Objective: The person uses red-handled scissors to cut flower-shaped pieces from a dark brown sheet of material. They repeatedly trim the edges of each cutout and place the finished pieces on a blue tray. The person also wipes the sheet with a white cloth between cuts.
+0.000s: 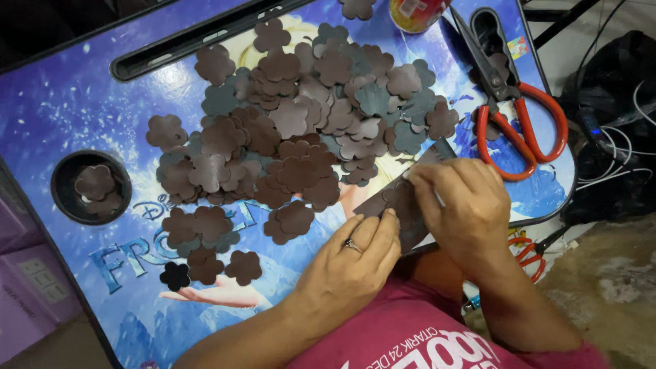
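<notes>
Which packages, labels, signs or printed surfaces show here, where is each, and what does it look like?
Can: top edge, round, red and yellow, white label.
Sticker: tray's top right corner, small, multicoloured.
Tray: under the flower cutouts, blue printed picture with lettering.
Shirt: bottom, pink, white print.
Boxes: lower left, purple.

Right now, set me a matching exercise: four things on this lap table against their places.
Things:
1. scissors
2. black flower cutout
3. dark strip
4. round cup hole

Places:
A. under both hands
B. table's left side, holding two brown flowers
C. table's right edge
D. near edge, beside two brown flowers

Pairs: 1-C, 2-D, 3-A, 4-B
</notes>
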